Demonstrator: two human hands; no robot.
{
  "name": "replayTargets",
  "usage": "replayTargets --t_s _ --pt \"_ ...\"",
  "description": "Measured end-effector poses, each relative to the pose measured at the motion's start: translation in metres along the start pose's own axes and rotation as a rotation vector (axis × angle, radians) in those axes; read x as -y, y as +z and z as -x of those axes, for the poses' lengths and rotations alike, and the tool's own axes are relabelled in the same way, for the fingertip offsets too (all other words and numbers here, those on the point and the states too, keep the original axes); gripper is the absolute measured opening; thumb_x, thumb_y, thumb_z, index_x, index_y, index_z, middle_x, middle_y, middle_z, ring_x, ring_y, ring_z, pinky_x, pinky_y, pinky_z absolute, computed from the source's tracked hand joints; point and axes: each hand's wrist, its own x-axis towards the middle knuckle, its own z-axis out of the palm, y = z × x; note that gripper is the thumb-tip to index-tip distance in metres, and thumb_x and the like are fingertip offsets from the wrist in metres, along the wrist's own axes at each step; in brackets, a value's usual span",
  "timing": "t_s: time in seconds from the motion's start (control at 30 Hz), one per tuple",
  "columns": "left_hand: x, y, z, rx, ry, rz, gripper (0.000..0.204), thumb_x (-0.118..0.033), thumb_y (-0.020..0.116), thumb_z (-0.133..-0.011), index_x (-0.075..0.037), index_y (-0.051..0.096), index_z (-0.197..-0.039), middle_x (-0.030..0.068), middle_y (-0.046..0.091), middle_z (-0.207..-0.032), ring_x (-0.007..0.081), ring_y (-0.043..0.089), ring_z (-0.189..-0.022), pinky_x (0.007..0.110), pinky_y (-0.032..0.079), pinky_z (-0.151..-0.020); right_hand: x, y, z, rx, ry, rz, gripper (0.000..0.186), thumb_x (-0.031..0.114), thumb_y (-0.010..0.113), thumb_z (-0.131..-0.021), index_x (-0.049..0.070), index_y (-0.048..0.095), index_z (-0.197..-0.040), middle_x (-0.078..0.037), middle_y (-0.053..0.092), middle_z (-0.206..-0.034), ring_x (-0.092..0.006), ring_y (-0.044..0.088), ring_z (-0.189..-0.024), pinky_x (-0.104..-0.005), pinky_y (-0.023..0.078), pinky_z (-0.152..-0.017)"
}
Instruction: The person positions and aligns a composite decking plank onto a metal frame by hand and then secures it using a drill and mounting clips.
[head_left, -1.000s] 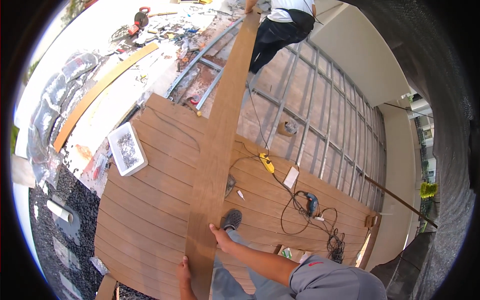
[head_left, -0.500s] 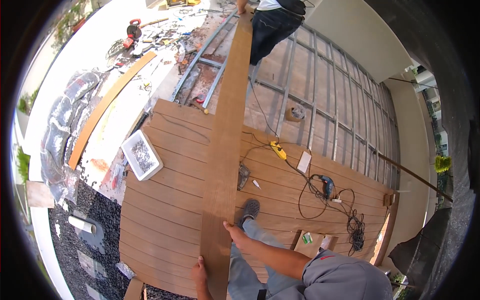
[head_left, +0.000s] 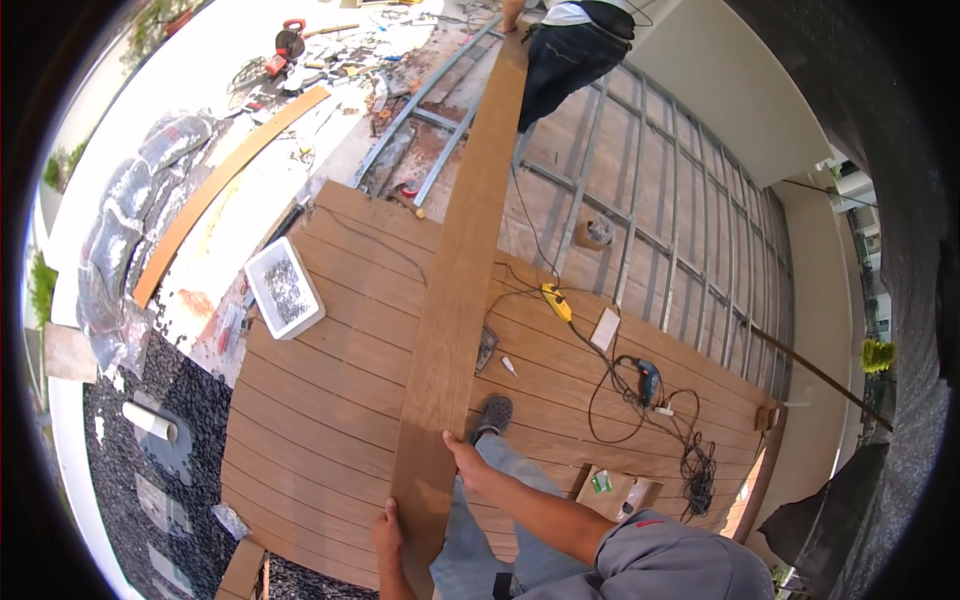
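A long brown decking board (head_left: 452, 290) runs from beside my legs toward the top of the view. My left hand (head_left: 388, 532) grips its left edge near the close end, thumb on the top face. A little farther along, my right hand (head_left: 464, 460) has hold of the right edge, its fingers hidden beneath. At the far end stands a co-worker in dark trousers (head_left: 572, 62), whose hand (head_left: 513, 13) is on the board. Below the board lies the laid decking (head_left: 340, 385).
A white tub of small fasteners (head_left: 318, 318) sits left of the board. To the right are a blue drill (head_left: 648, 380), a yellow power socket (head_left: 556, 300) and tangled black cable (head_left: 698, 470). Beyond the decking stretches a metal frame (head_left: 672, 250). A loose board (head_left: 230, 190) lies at the left.
My view has shifted and turned slightly. The board's close end, with both my hands on it, sits a little farther left in the picture. Both hands keep their hold.
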Motion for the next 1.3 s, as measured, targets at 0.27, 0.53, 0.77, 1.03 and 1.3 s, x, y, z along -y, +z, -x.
replayTargets --t_s 0.27,0.53,0.77,1.03,1.3 --pt "0.014 0.009 -0.013 -0.002 0.033 -0.017 0.080 -0.067 0.039 -0.091 0.008 0.067 -0.090 0.0301 0.064 -0.084 0.0456 0.062 -0.085 0.049 0.046 -0.077 -0.006 -0.008 -0.011 0.017 0.030 -0.019 0.065 0.049 0.055 -0.094 0.000 0.046 -0.136 -0.008 0.053 -0.134 -0.0206 0.047 -0.121 -0.0327 0.036 -0.102" --pt "0.019 0.015 -0.013 -0.034 0.051 -0.033 0.079 -0.066 0.040 -0.091 0.008 0.067 -0.088 0.0311 0.063 -0.081 0.0464 0.062 -0.082 0.050 0.046 -0.075 -0.018 -0.018 -0.025 0.001 -0.032 -0.020 0.066 0.048 0.055 -0.094 -0.003 0.046 -0.135 -0.010 0.051 -0.136 -0.0217 0.046 -0.123 -0.0318 0.035 -0.103" --pt "0.010 0.015 -0.009 -0.023 0.021 -0.046 0.081 -0.068 0.038 -0.090 0.008 0.067 -0.088 0.0314 0.063 -0.083 0.0476 0.061 -0.084 0.050 0.046 -0.076 -0.015 -0.019 -0.023 0.026 -0.035 -0.040 0.064 0.046 0.054 -0.096 -0.004 0.044 -0.135 -0.011 0.048 -0.138 -0.0220 0.044 -0.125 -0.0321 0.032 -0.105" --pt "0.012 0.018 -0.010 -0.048 0.030 -0.049 0.083 -0.069 0.038 -0.090 0.009 0.066 -0.086 0.0320 0.062 -0.082 0.0483 0.060 -0.083 0.051 0.045 -0.076 -0.021 -0.024 -0.030 0.035 -0.086 -0.036 0.061 0.044 0.054 -0.096 -0.003 0.047 -0.133 -0.009 0.051 -0.136 -0.0202 0.045 -0.123 -0.0314 0.033 -0.104" --pt "0.011 0.019 -0.008 -0.053 0.047 -0.057 0.082 -0.067 0.038 -0.091 0.010 0.065 -0.084 0.0324 0.062 -0.081 0.0484 0.060 -0.081 0.052 0.044 -0.074 -0.017 -0.022 -0.024 0.021 -0.074 -0.023 0.059 0.044 0.054 -0.096 -0.002 0.050 -0.132 -0.009 0.053 -0.133 -0.0203 0.046 -0.121 -0.0318 0.034 -0.104"
